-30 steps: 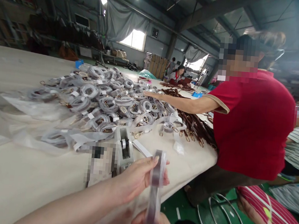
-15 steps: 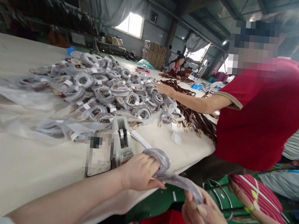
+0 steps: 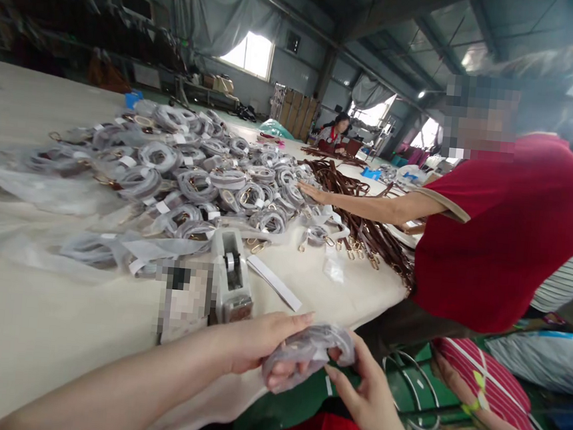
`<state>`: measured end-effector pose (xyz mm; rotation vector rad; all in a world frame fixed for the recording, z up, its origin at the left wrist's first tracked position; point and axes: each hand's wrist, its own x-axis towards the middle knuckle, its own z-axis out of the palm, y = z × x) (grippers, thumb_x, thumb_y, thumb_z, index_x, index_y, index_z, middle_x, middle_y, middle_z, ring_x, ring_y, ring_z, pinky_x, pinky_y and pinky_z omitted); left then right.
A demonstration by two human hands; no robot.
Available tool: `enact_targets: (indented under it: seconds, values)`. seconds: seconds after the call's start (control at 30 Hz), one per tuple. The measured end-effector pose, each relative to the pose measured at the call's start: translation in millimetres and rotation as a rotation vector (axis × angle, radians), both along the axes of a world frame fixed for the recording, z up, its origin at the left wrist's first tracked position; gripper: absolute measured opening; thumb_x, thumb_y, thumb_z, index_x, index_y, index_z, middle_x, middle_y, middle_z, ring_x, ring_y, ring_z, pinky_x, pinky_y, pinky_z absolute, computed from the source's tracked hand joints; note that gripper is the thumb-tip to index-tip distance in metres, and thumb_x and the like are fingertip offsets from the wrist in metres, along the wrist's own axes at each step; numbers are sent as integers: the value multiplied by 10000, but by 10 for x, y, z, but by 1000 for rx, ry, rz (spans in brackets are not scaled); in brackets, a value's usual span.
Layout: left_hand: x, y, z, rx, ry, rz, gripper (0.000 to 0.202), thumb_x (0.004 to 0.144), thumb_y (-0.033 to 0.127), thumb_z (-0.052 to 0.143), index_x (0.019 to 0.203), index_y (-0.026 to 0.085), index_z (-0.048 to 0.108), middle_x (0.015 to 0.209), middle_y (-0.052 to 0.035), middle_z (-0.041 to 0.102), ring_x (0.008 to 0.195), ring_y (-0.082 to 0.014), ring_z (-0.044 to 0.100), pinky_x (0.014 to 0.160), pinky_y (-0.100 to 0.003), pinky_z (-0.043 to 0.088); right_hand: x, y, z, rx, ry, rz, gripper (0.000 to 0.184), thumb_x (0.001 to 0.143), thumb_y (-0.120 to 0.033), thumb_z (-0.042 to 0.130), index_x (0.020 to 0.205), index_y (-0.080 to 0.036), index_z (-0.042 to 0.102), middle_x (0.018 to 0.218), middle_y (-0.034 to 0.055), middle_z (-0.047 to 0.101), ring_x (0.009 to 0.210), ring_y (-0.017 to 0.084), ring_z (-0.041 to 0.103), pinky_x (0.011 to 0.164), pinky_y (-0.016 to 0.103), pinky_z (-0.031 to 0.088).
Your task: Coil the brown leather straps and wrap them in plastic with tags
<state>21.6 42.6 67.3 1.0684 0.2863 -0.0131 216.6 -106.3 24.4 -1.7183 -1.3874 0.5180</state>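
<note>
Between my two hands, just off the table's near edge, is a coiled strap [image 3: 305,350] in hazy translucent wrapping. My left hand [image 3: 275,348] grips the coil, with its fingers passing through the middle and the thumb on top. From the other side my right hand [image 3: 360,375] pinches the coil's right edge between thumb and fingers. A grey tape dispenser [image 3: 233,277] stands on the table beyond my left wrist. Beside it lie white paper strips [image 3: 275,283].
A large heap of wrapped coiled straps [image 3: 210,175] covers the table's middle. Loose brown straps [image 3: 361,221] with gold clasps lie right of it. A co-worker in a red shirt [image 3: 499,240] stands at the right, one hand on the heap. A patterned object [image 3: 185,306], partly blurred, lies beside the dispenser.
The strap's loose tail between my hands is now wound into the coil. My right hand has moved up and left to the coil. The co-worker's arm has shifted slightly.
</note>
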Motion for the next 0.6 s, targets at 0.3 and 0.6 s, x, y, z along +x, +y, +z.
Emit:
enact_targets:
  seconds: [0.3, 0.6]
  values:
    - [-40, 213, 125, -430, 19, 213, 687, 973, 610, 284, 694, 85, 629, 395, 47, 356, 333, -69, 298, 376, -186, 251, -668, 257, -307, -230, 312, 242, 562, 978, -601, 305, 650, -199, 521, 514, -24, 468, 523, 123, 455, 586, 258, 402]
    - [36, 175, 96, -393, -226, 574, 348, 967, 384, 474, 1002, 72, 624, 823, -90, 630, 766, -186, 640, 800, -317, 512, -1001, 294, -240, -313, 788, 407, 579, 870, -713, 462, 958, -149, 557, 554, -38, 538, 392, 66, 404, 389, 177, 263]
